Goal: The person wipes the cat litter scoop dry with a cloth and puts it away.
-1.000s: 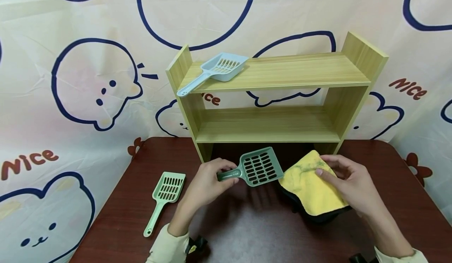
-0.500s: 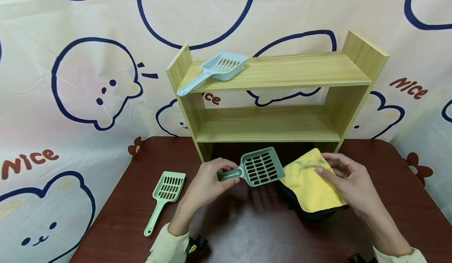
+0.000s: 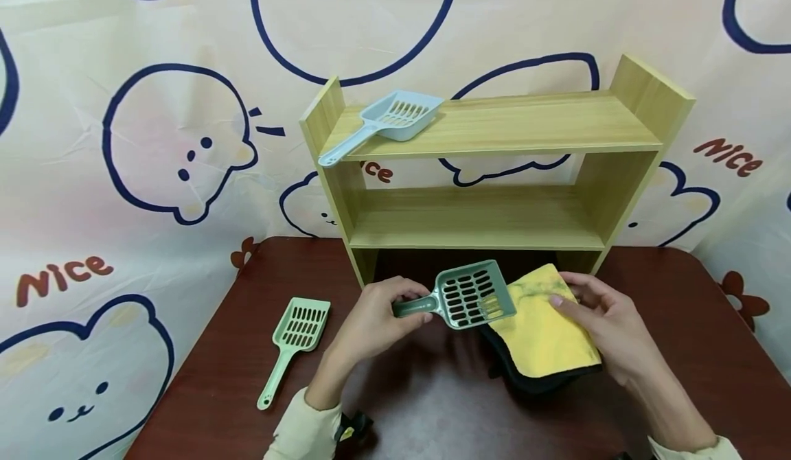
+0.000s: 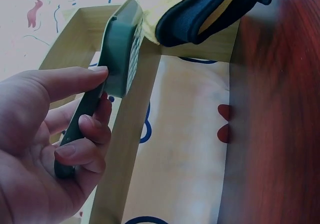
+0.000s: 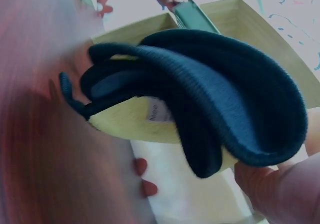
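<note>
Behind the back edge of the dark red-brown worktop (image 3: 445,412) hung a cartoon-printed backdrop (image 3: 179,20). A pale wooden shelf unit (image 3: 476,217) stood along that edge. Held above the worktop, in front of the unit's right end, was a cloth (image 3: 546,340), bright yellow with a grey-green smudge near its top, its dark underside sagging in thick folds with a small printed label. The right hand (image 3: 608,326) pinched its far right edge, thumb on the yellow face. The left hand (image 3: 380,316) curled thumb and fingers round the handle of a glossy dark green scoop (image 3: 439,300), raised left of the cloth, its slotted head overlapping it in the head view; I could not tell whether they touched. A pale blue scoop (image 3: 373,128) lay at the top shelf's left end, its handle past the front edge; a light green scoop (image 3: 289,352) lay near the worktop's left edge.
</note>
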Motion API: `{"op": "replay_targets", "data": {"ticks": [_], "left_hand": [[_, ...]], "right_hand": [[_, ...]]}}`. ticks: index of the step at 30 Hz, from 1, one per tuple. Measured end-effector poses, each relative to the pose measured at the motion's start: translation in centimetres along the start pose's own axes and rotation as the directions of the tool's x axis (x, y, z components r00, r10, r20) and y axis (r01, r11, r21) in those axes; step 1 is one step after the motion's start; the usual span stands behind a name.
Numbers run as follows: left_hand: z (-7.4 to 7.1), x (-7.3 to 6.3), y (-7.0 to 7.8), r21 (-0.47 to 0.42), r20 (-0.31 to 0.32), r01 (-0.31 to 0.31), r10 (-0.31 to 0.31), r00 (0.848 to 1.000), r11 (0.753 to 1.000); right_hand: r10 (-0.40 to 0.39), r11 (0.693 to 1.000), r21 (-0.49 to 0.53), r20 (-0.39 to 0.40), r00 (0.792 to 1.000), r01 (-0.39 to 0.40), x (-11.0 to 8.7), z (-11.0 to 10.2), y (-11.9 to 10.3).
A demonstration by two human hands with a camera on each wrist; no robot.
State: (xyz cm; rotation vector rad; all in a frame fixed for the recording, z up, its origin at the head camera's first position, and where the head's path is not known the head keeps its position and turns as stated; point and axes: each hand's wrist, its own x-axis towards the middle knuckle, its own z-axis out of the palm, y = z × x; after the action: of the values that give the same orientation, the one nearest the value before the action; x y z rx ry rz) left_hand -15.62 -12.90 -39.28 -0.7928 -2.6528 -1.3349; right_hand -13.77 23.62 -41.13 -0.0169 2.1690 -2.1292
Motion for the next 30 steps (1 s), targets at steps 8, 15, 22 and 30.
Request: {"op": "replay_targets", "data": {"ticks": [8,15,22,30], "left_hand": [[0.9,0.7,0.3,-0.008,0.024,-0.017,0.017,1.000,1.000],[1.0,0.7,0.3,-0.016,0.032,-0.016,0.016,0.999,1.000],[1.4,0.8,0.4,-0.055,0.032,-0.011,0.012,0.999,0.998],[2.0,0.8,0.4,-0.092,0.018,0.004,-0.003,1.000,0.996]], "right_hand": [[0.054,0.981,0.180,0.123,0.991,-0.076,0.4,1.1,0.9],[0.051,0.942,0.311,0.232,0.971,-0.123,0.8,1.7,1.0],[-0.015,0.900,0.416,0.329,0.944,-0.131,1.0,2.4,1.3],[-0.091,0.870,0.483,0.355,0.930,-0.099,1.1,2.9,2.0]]}}
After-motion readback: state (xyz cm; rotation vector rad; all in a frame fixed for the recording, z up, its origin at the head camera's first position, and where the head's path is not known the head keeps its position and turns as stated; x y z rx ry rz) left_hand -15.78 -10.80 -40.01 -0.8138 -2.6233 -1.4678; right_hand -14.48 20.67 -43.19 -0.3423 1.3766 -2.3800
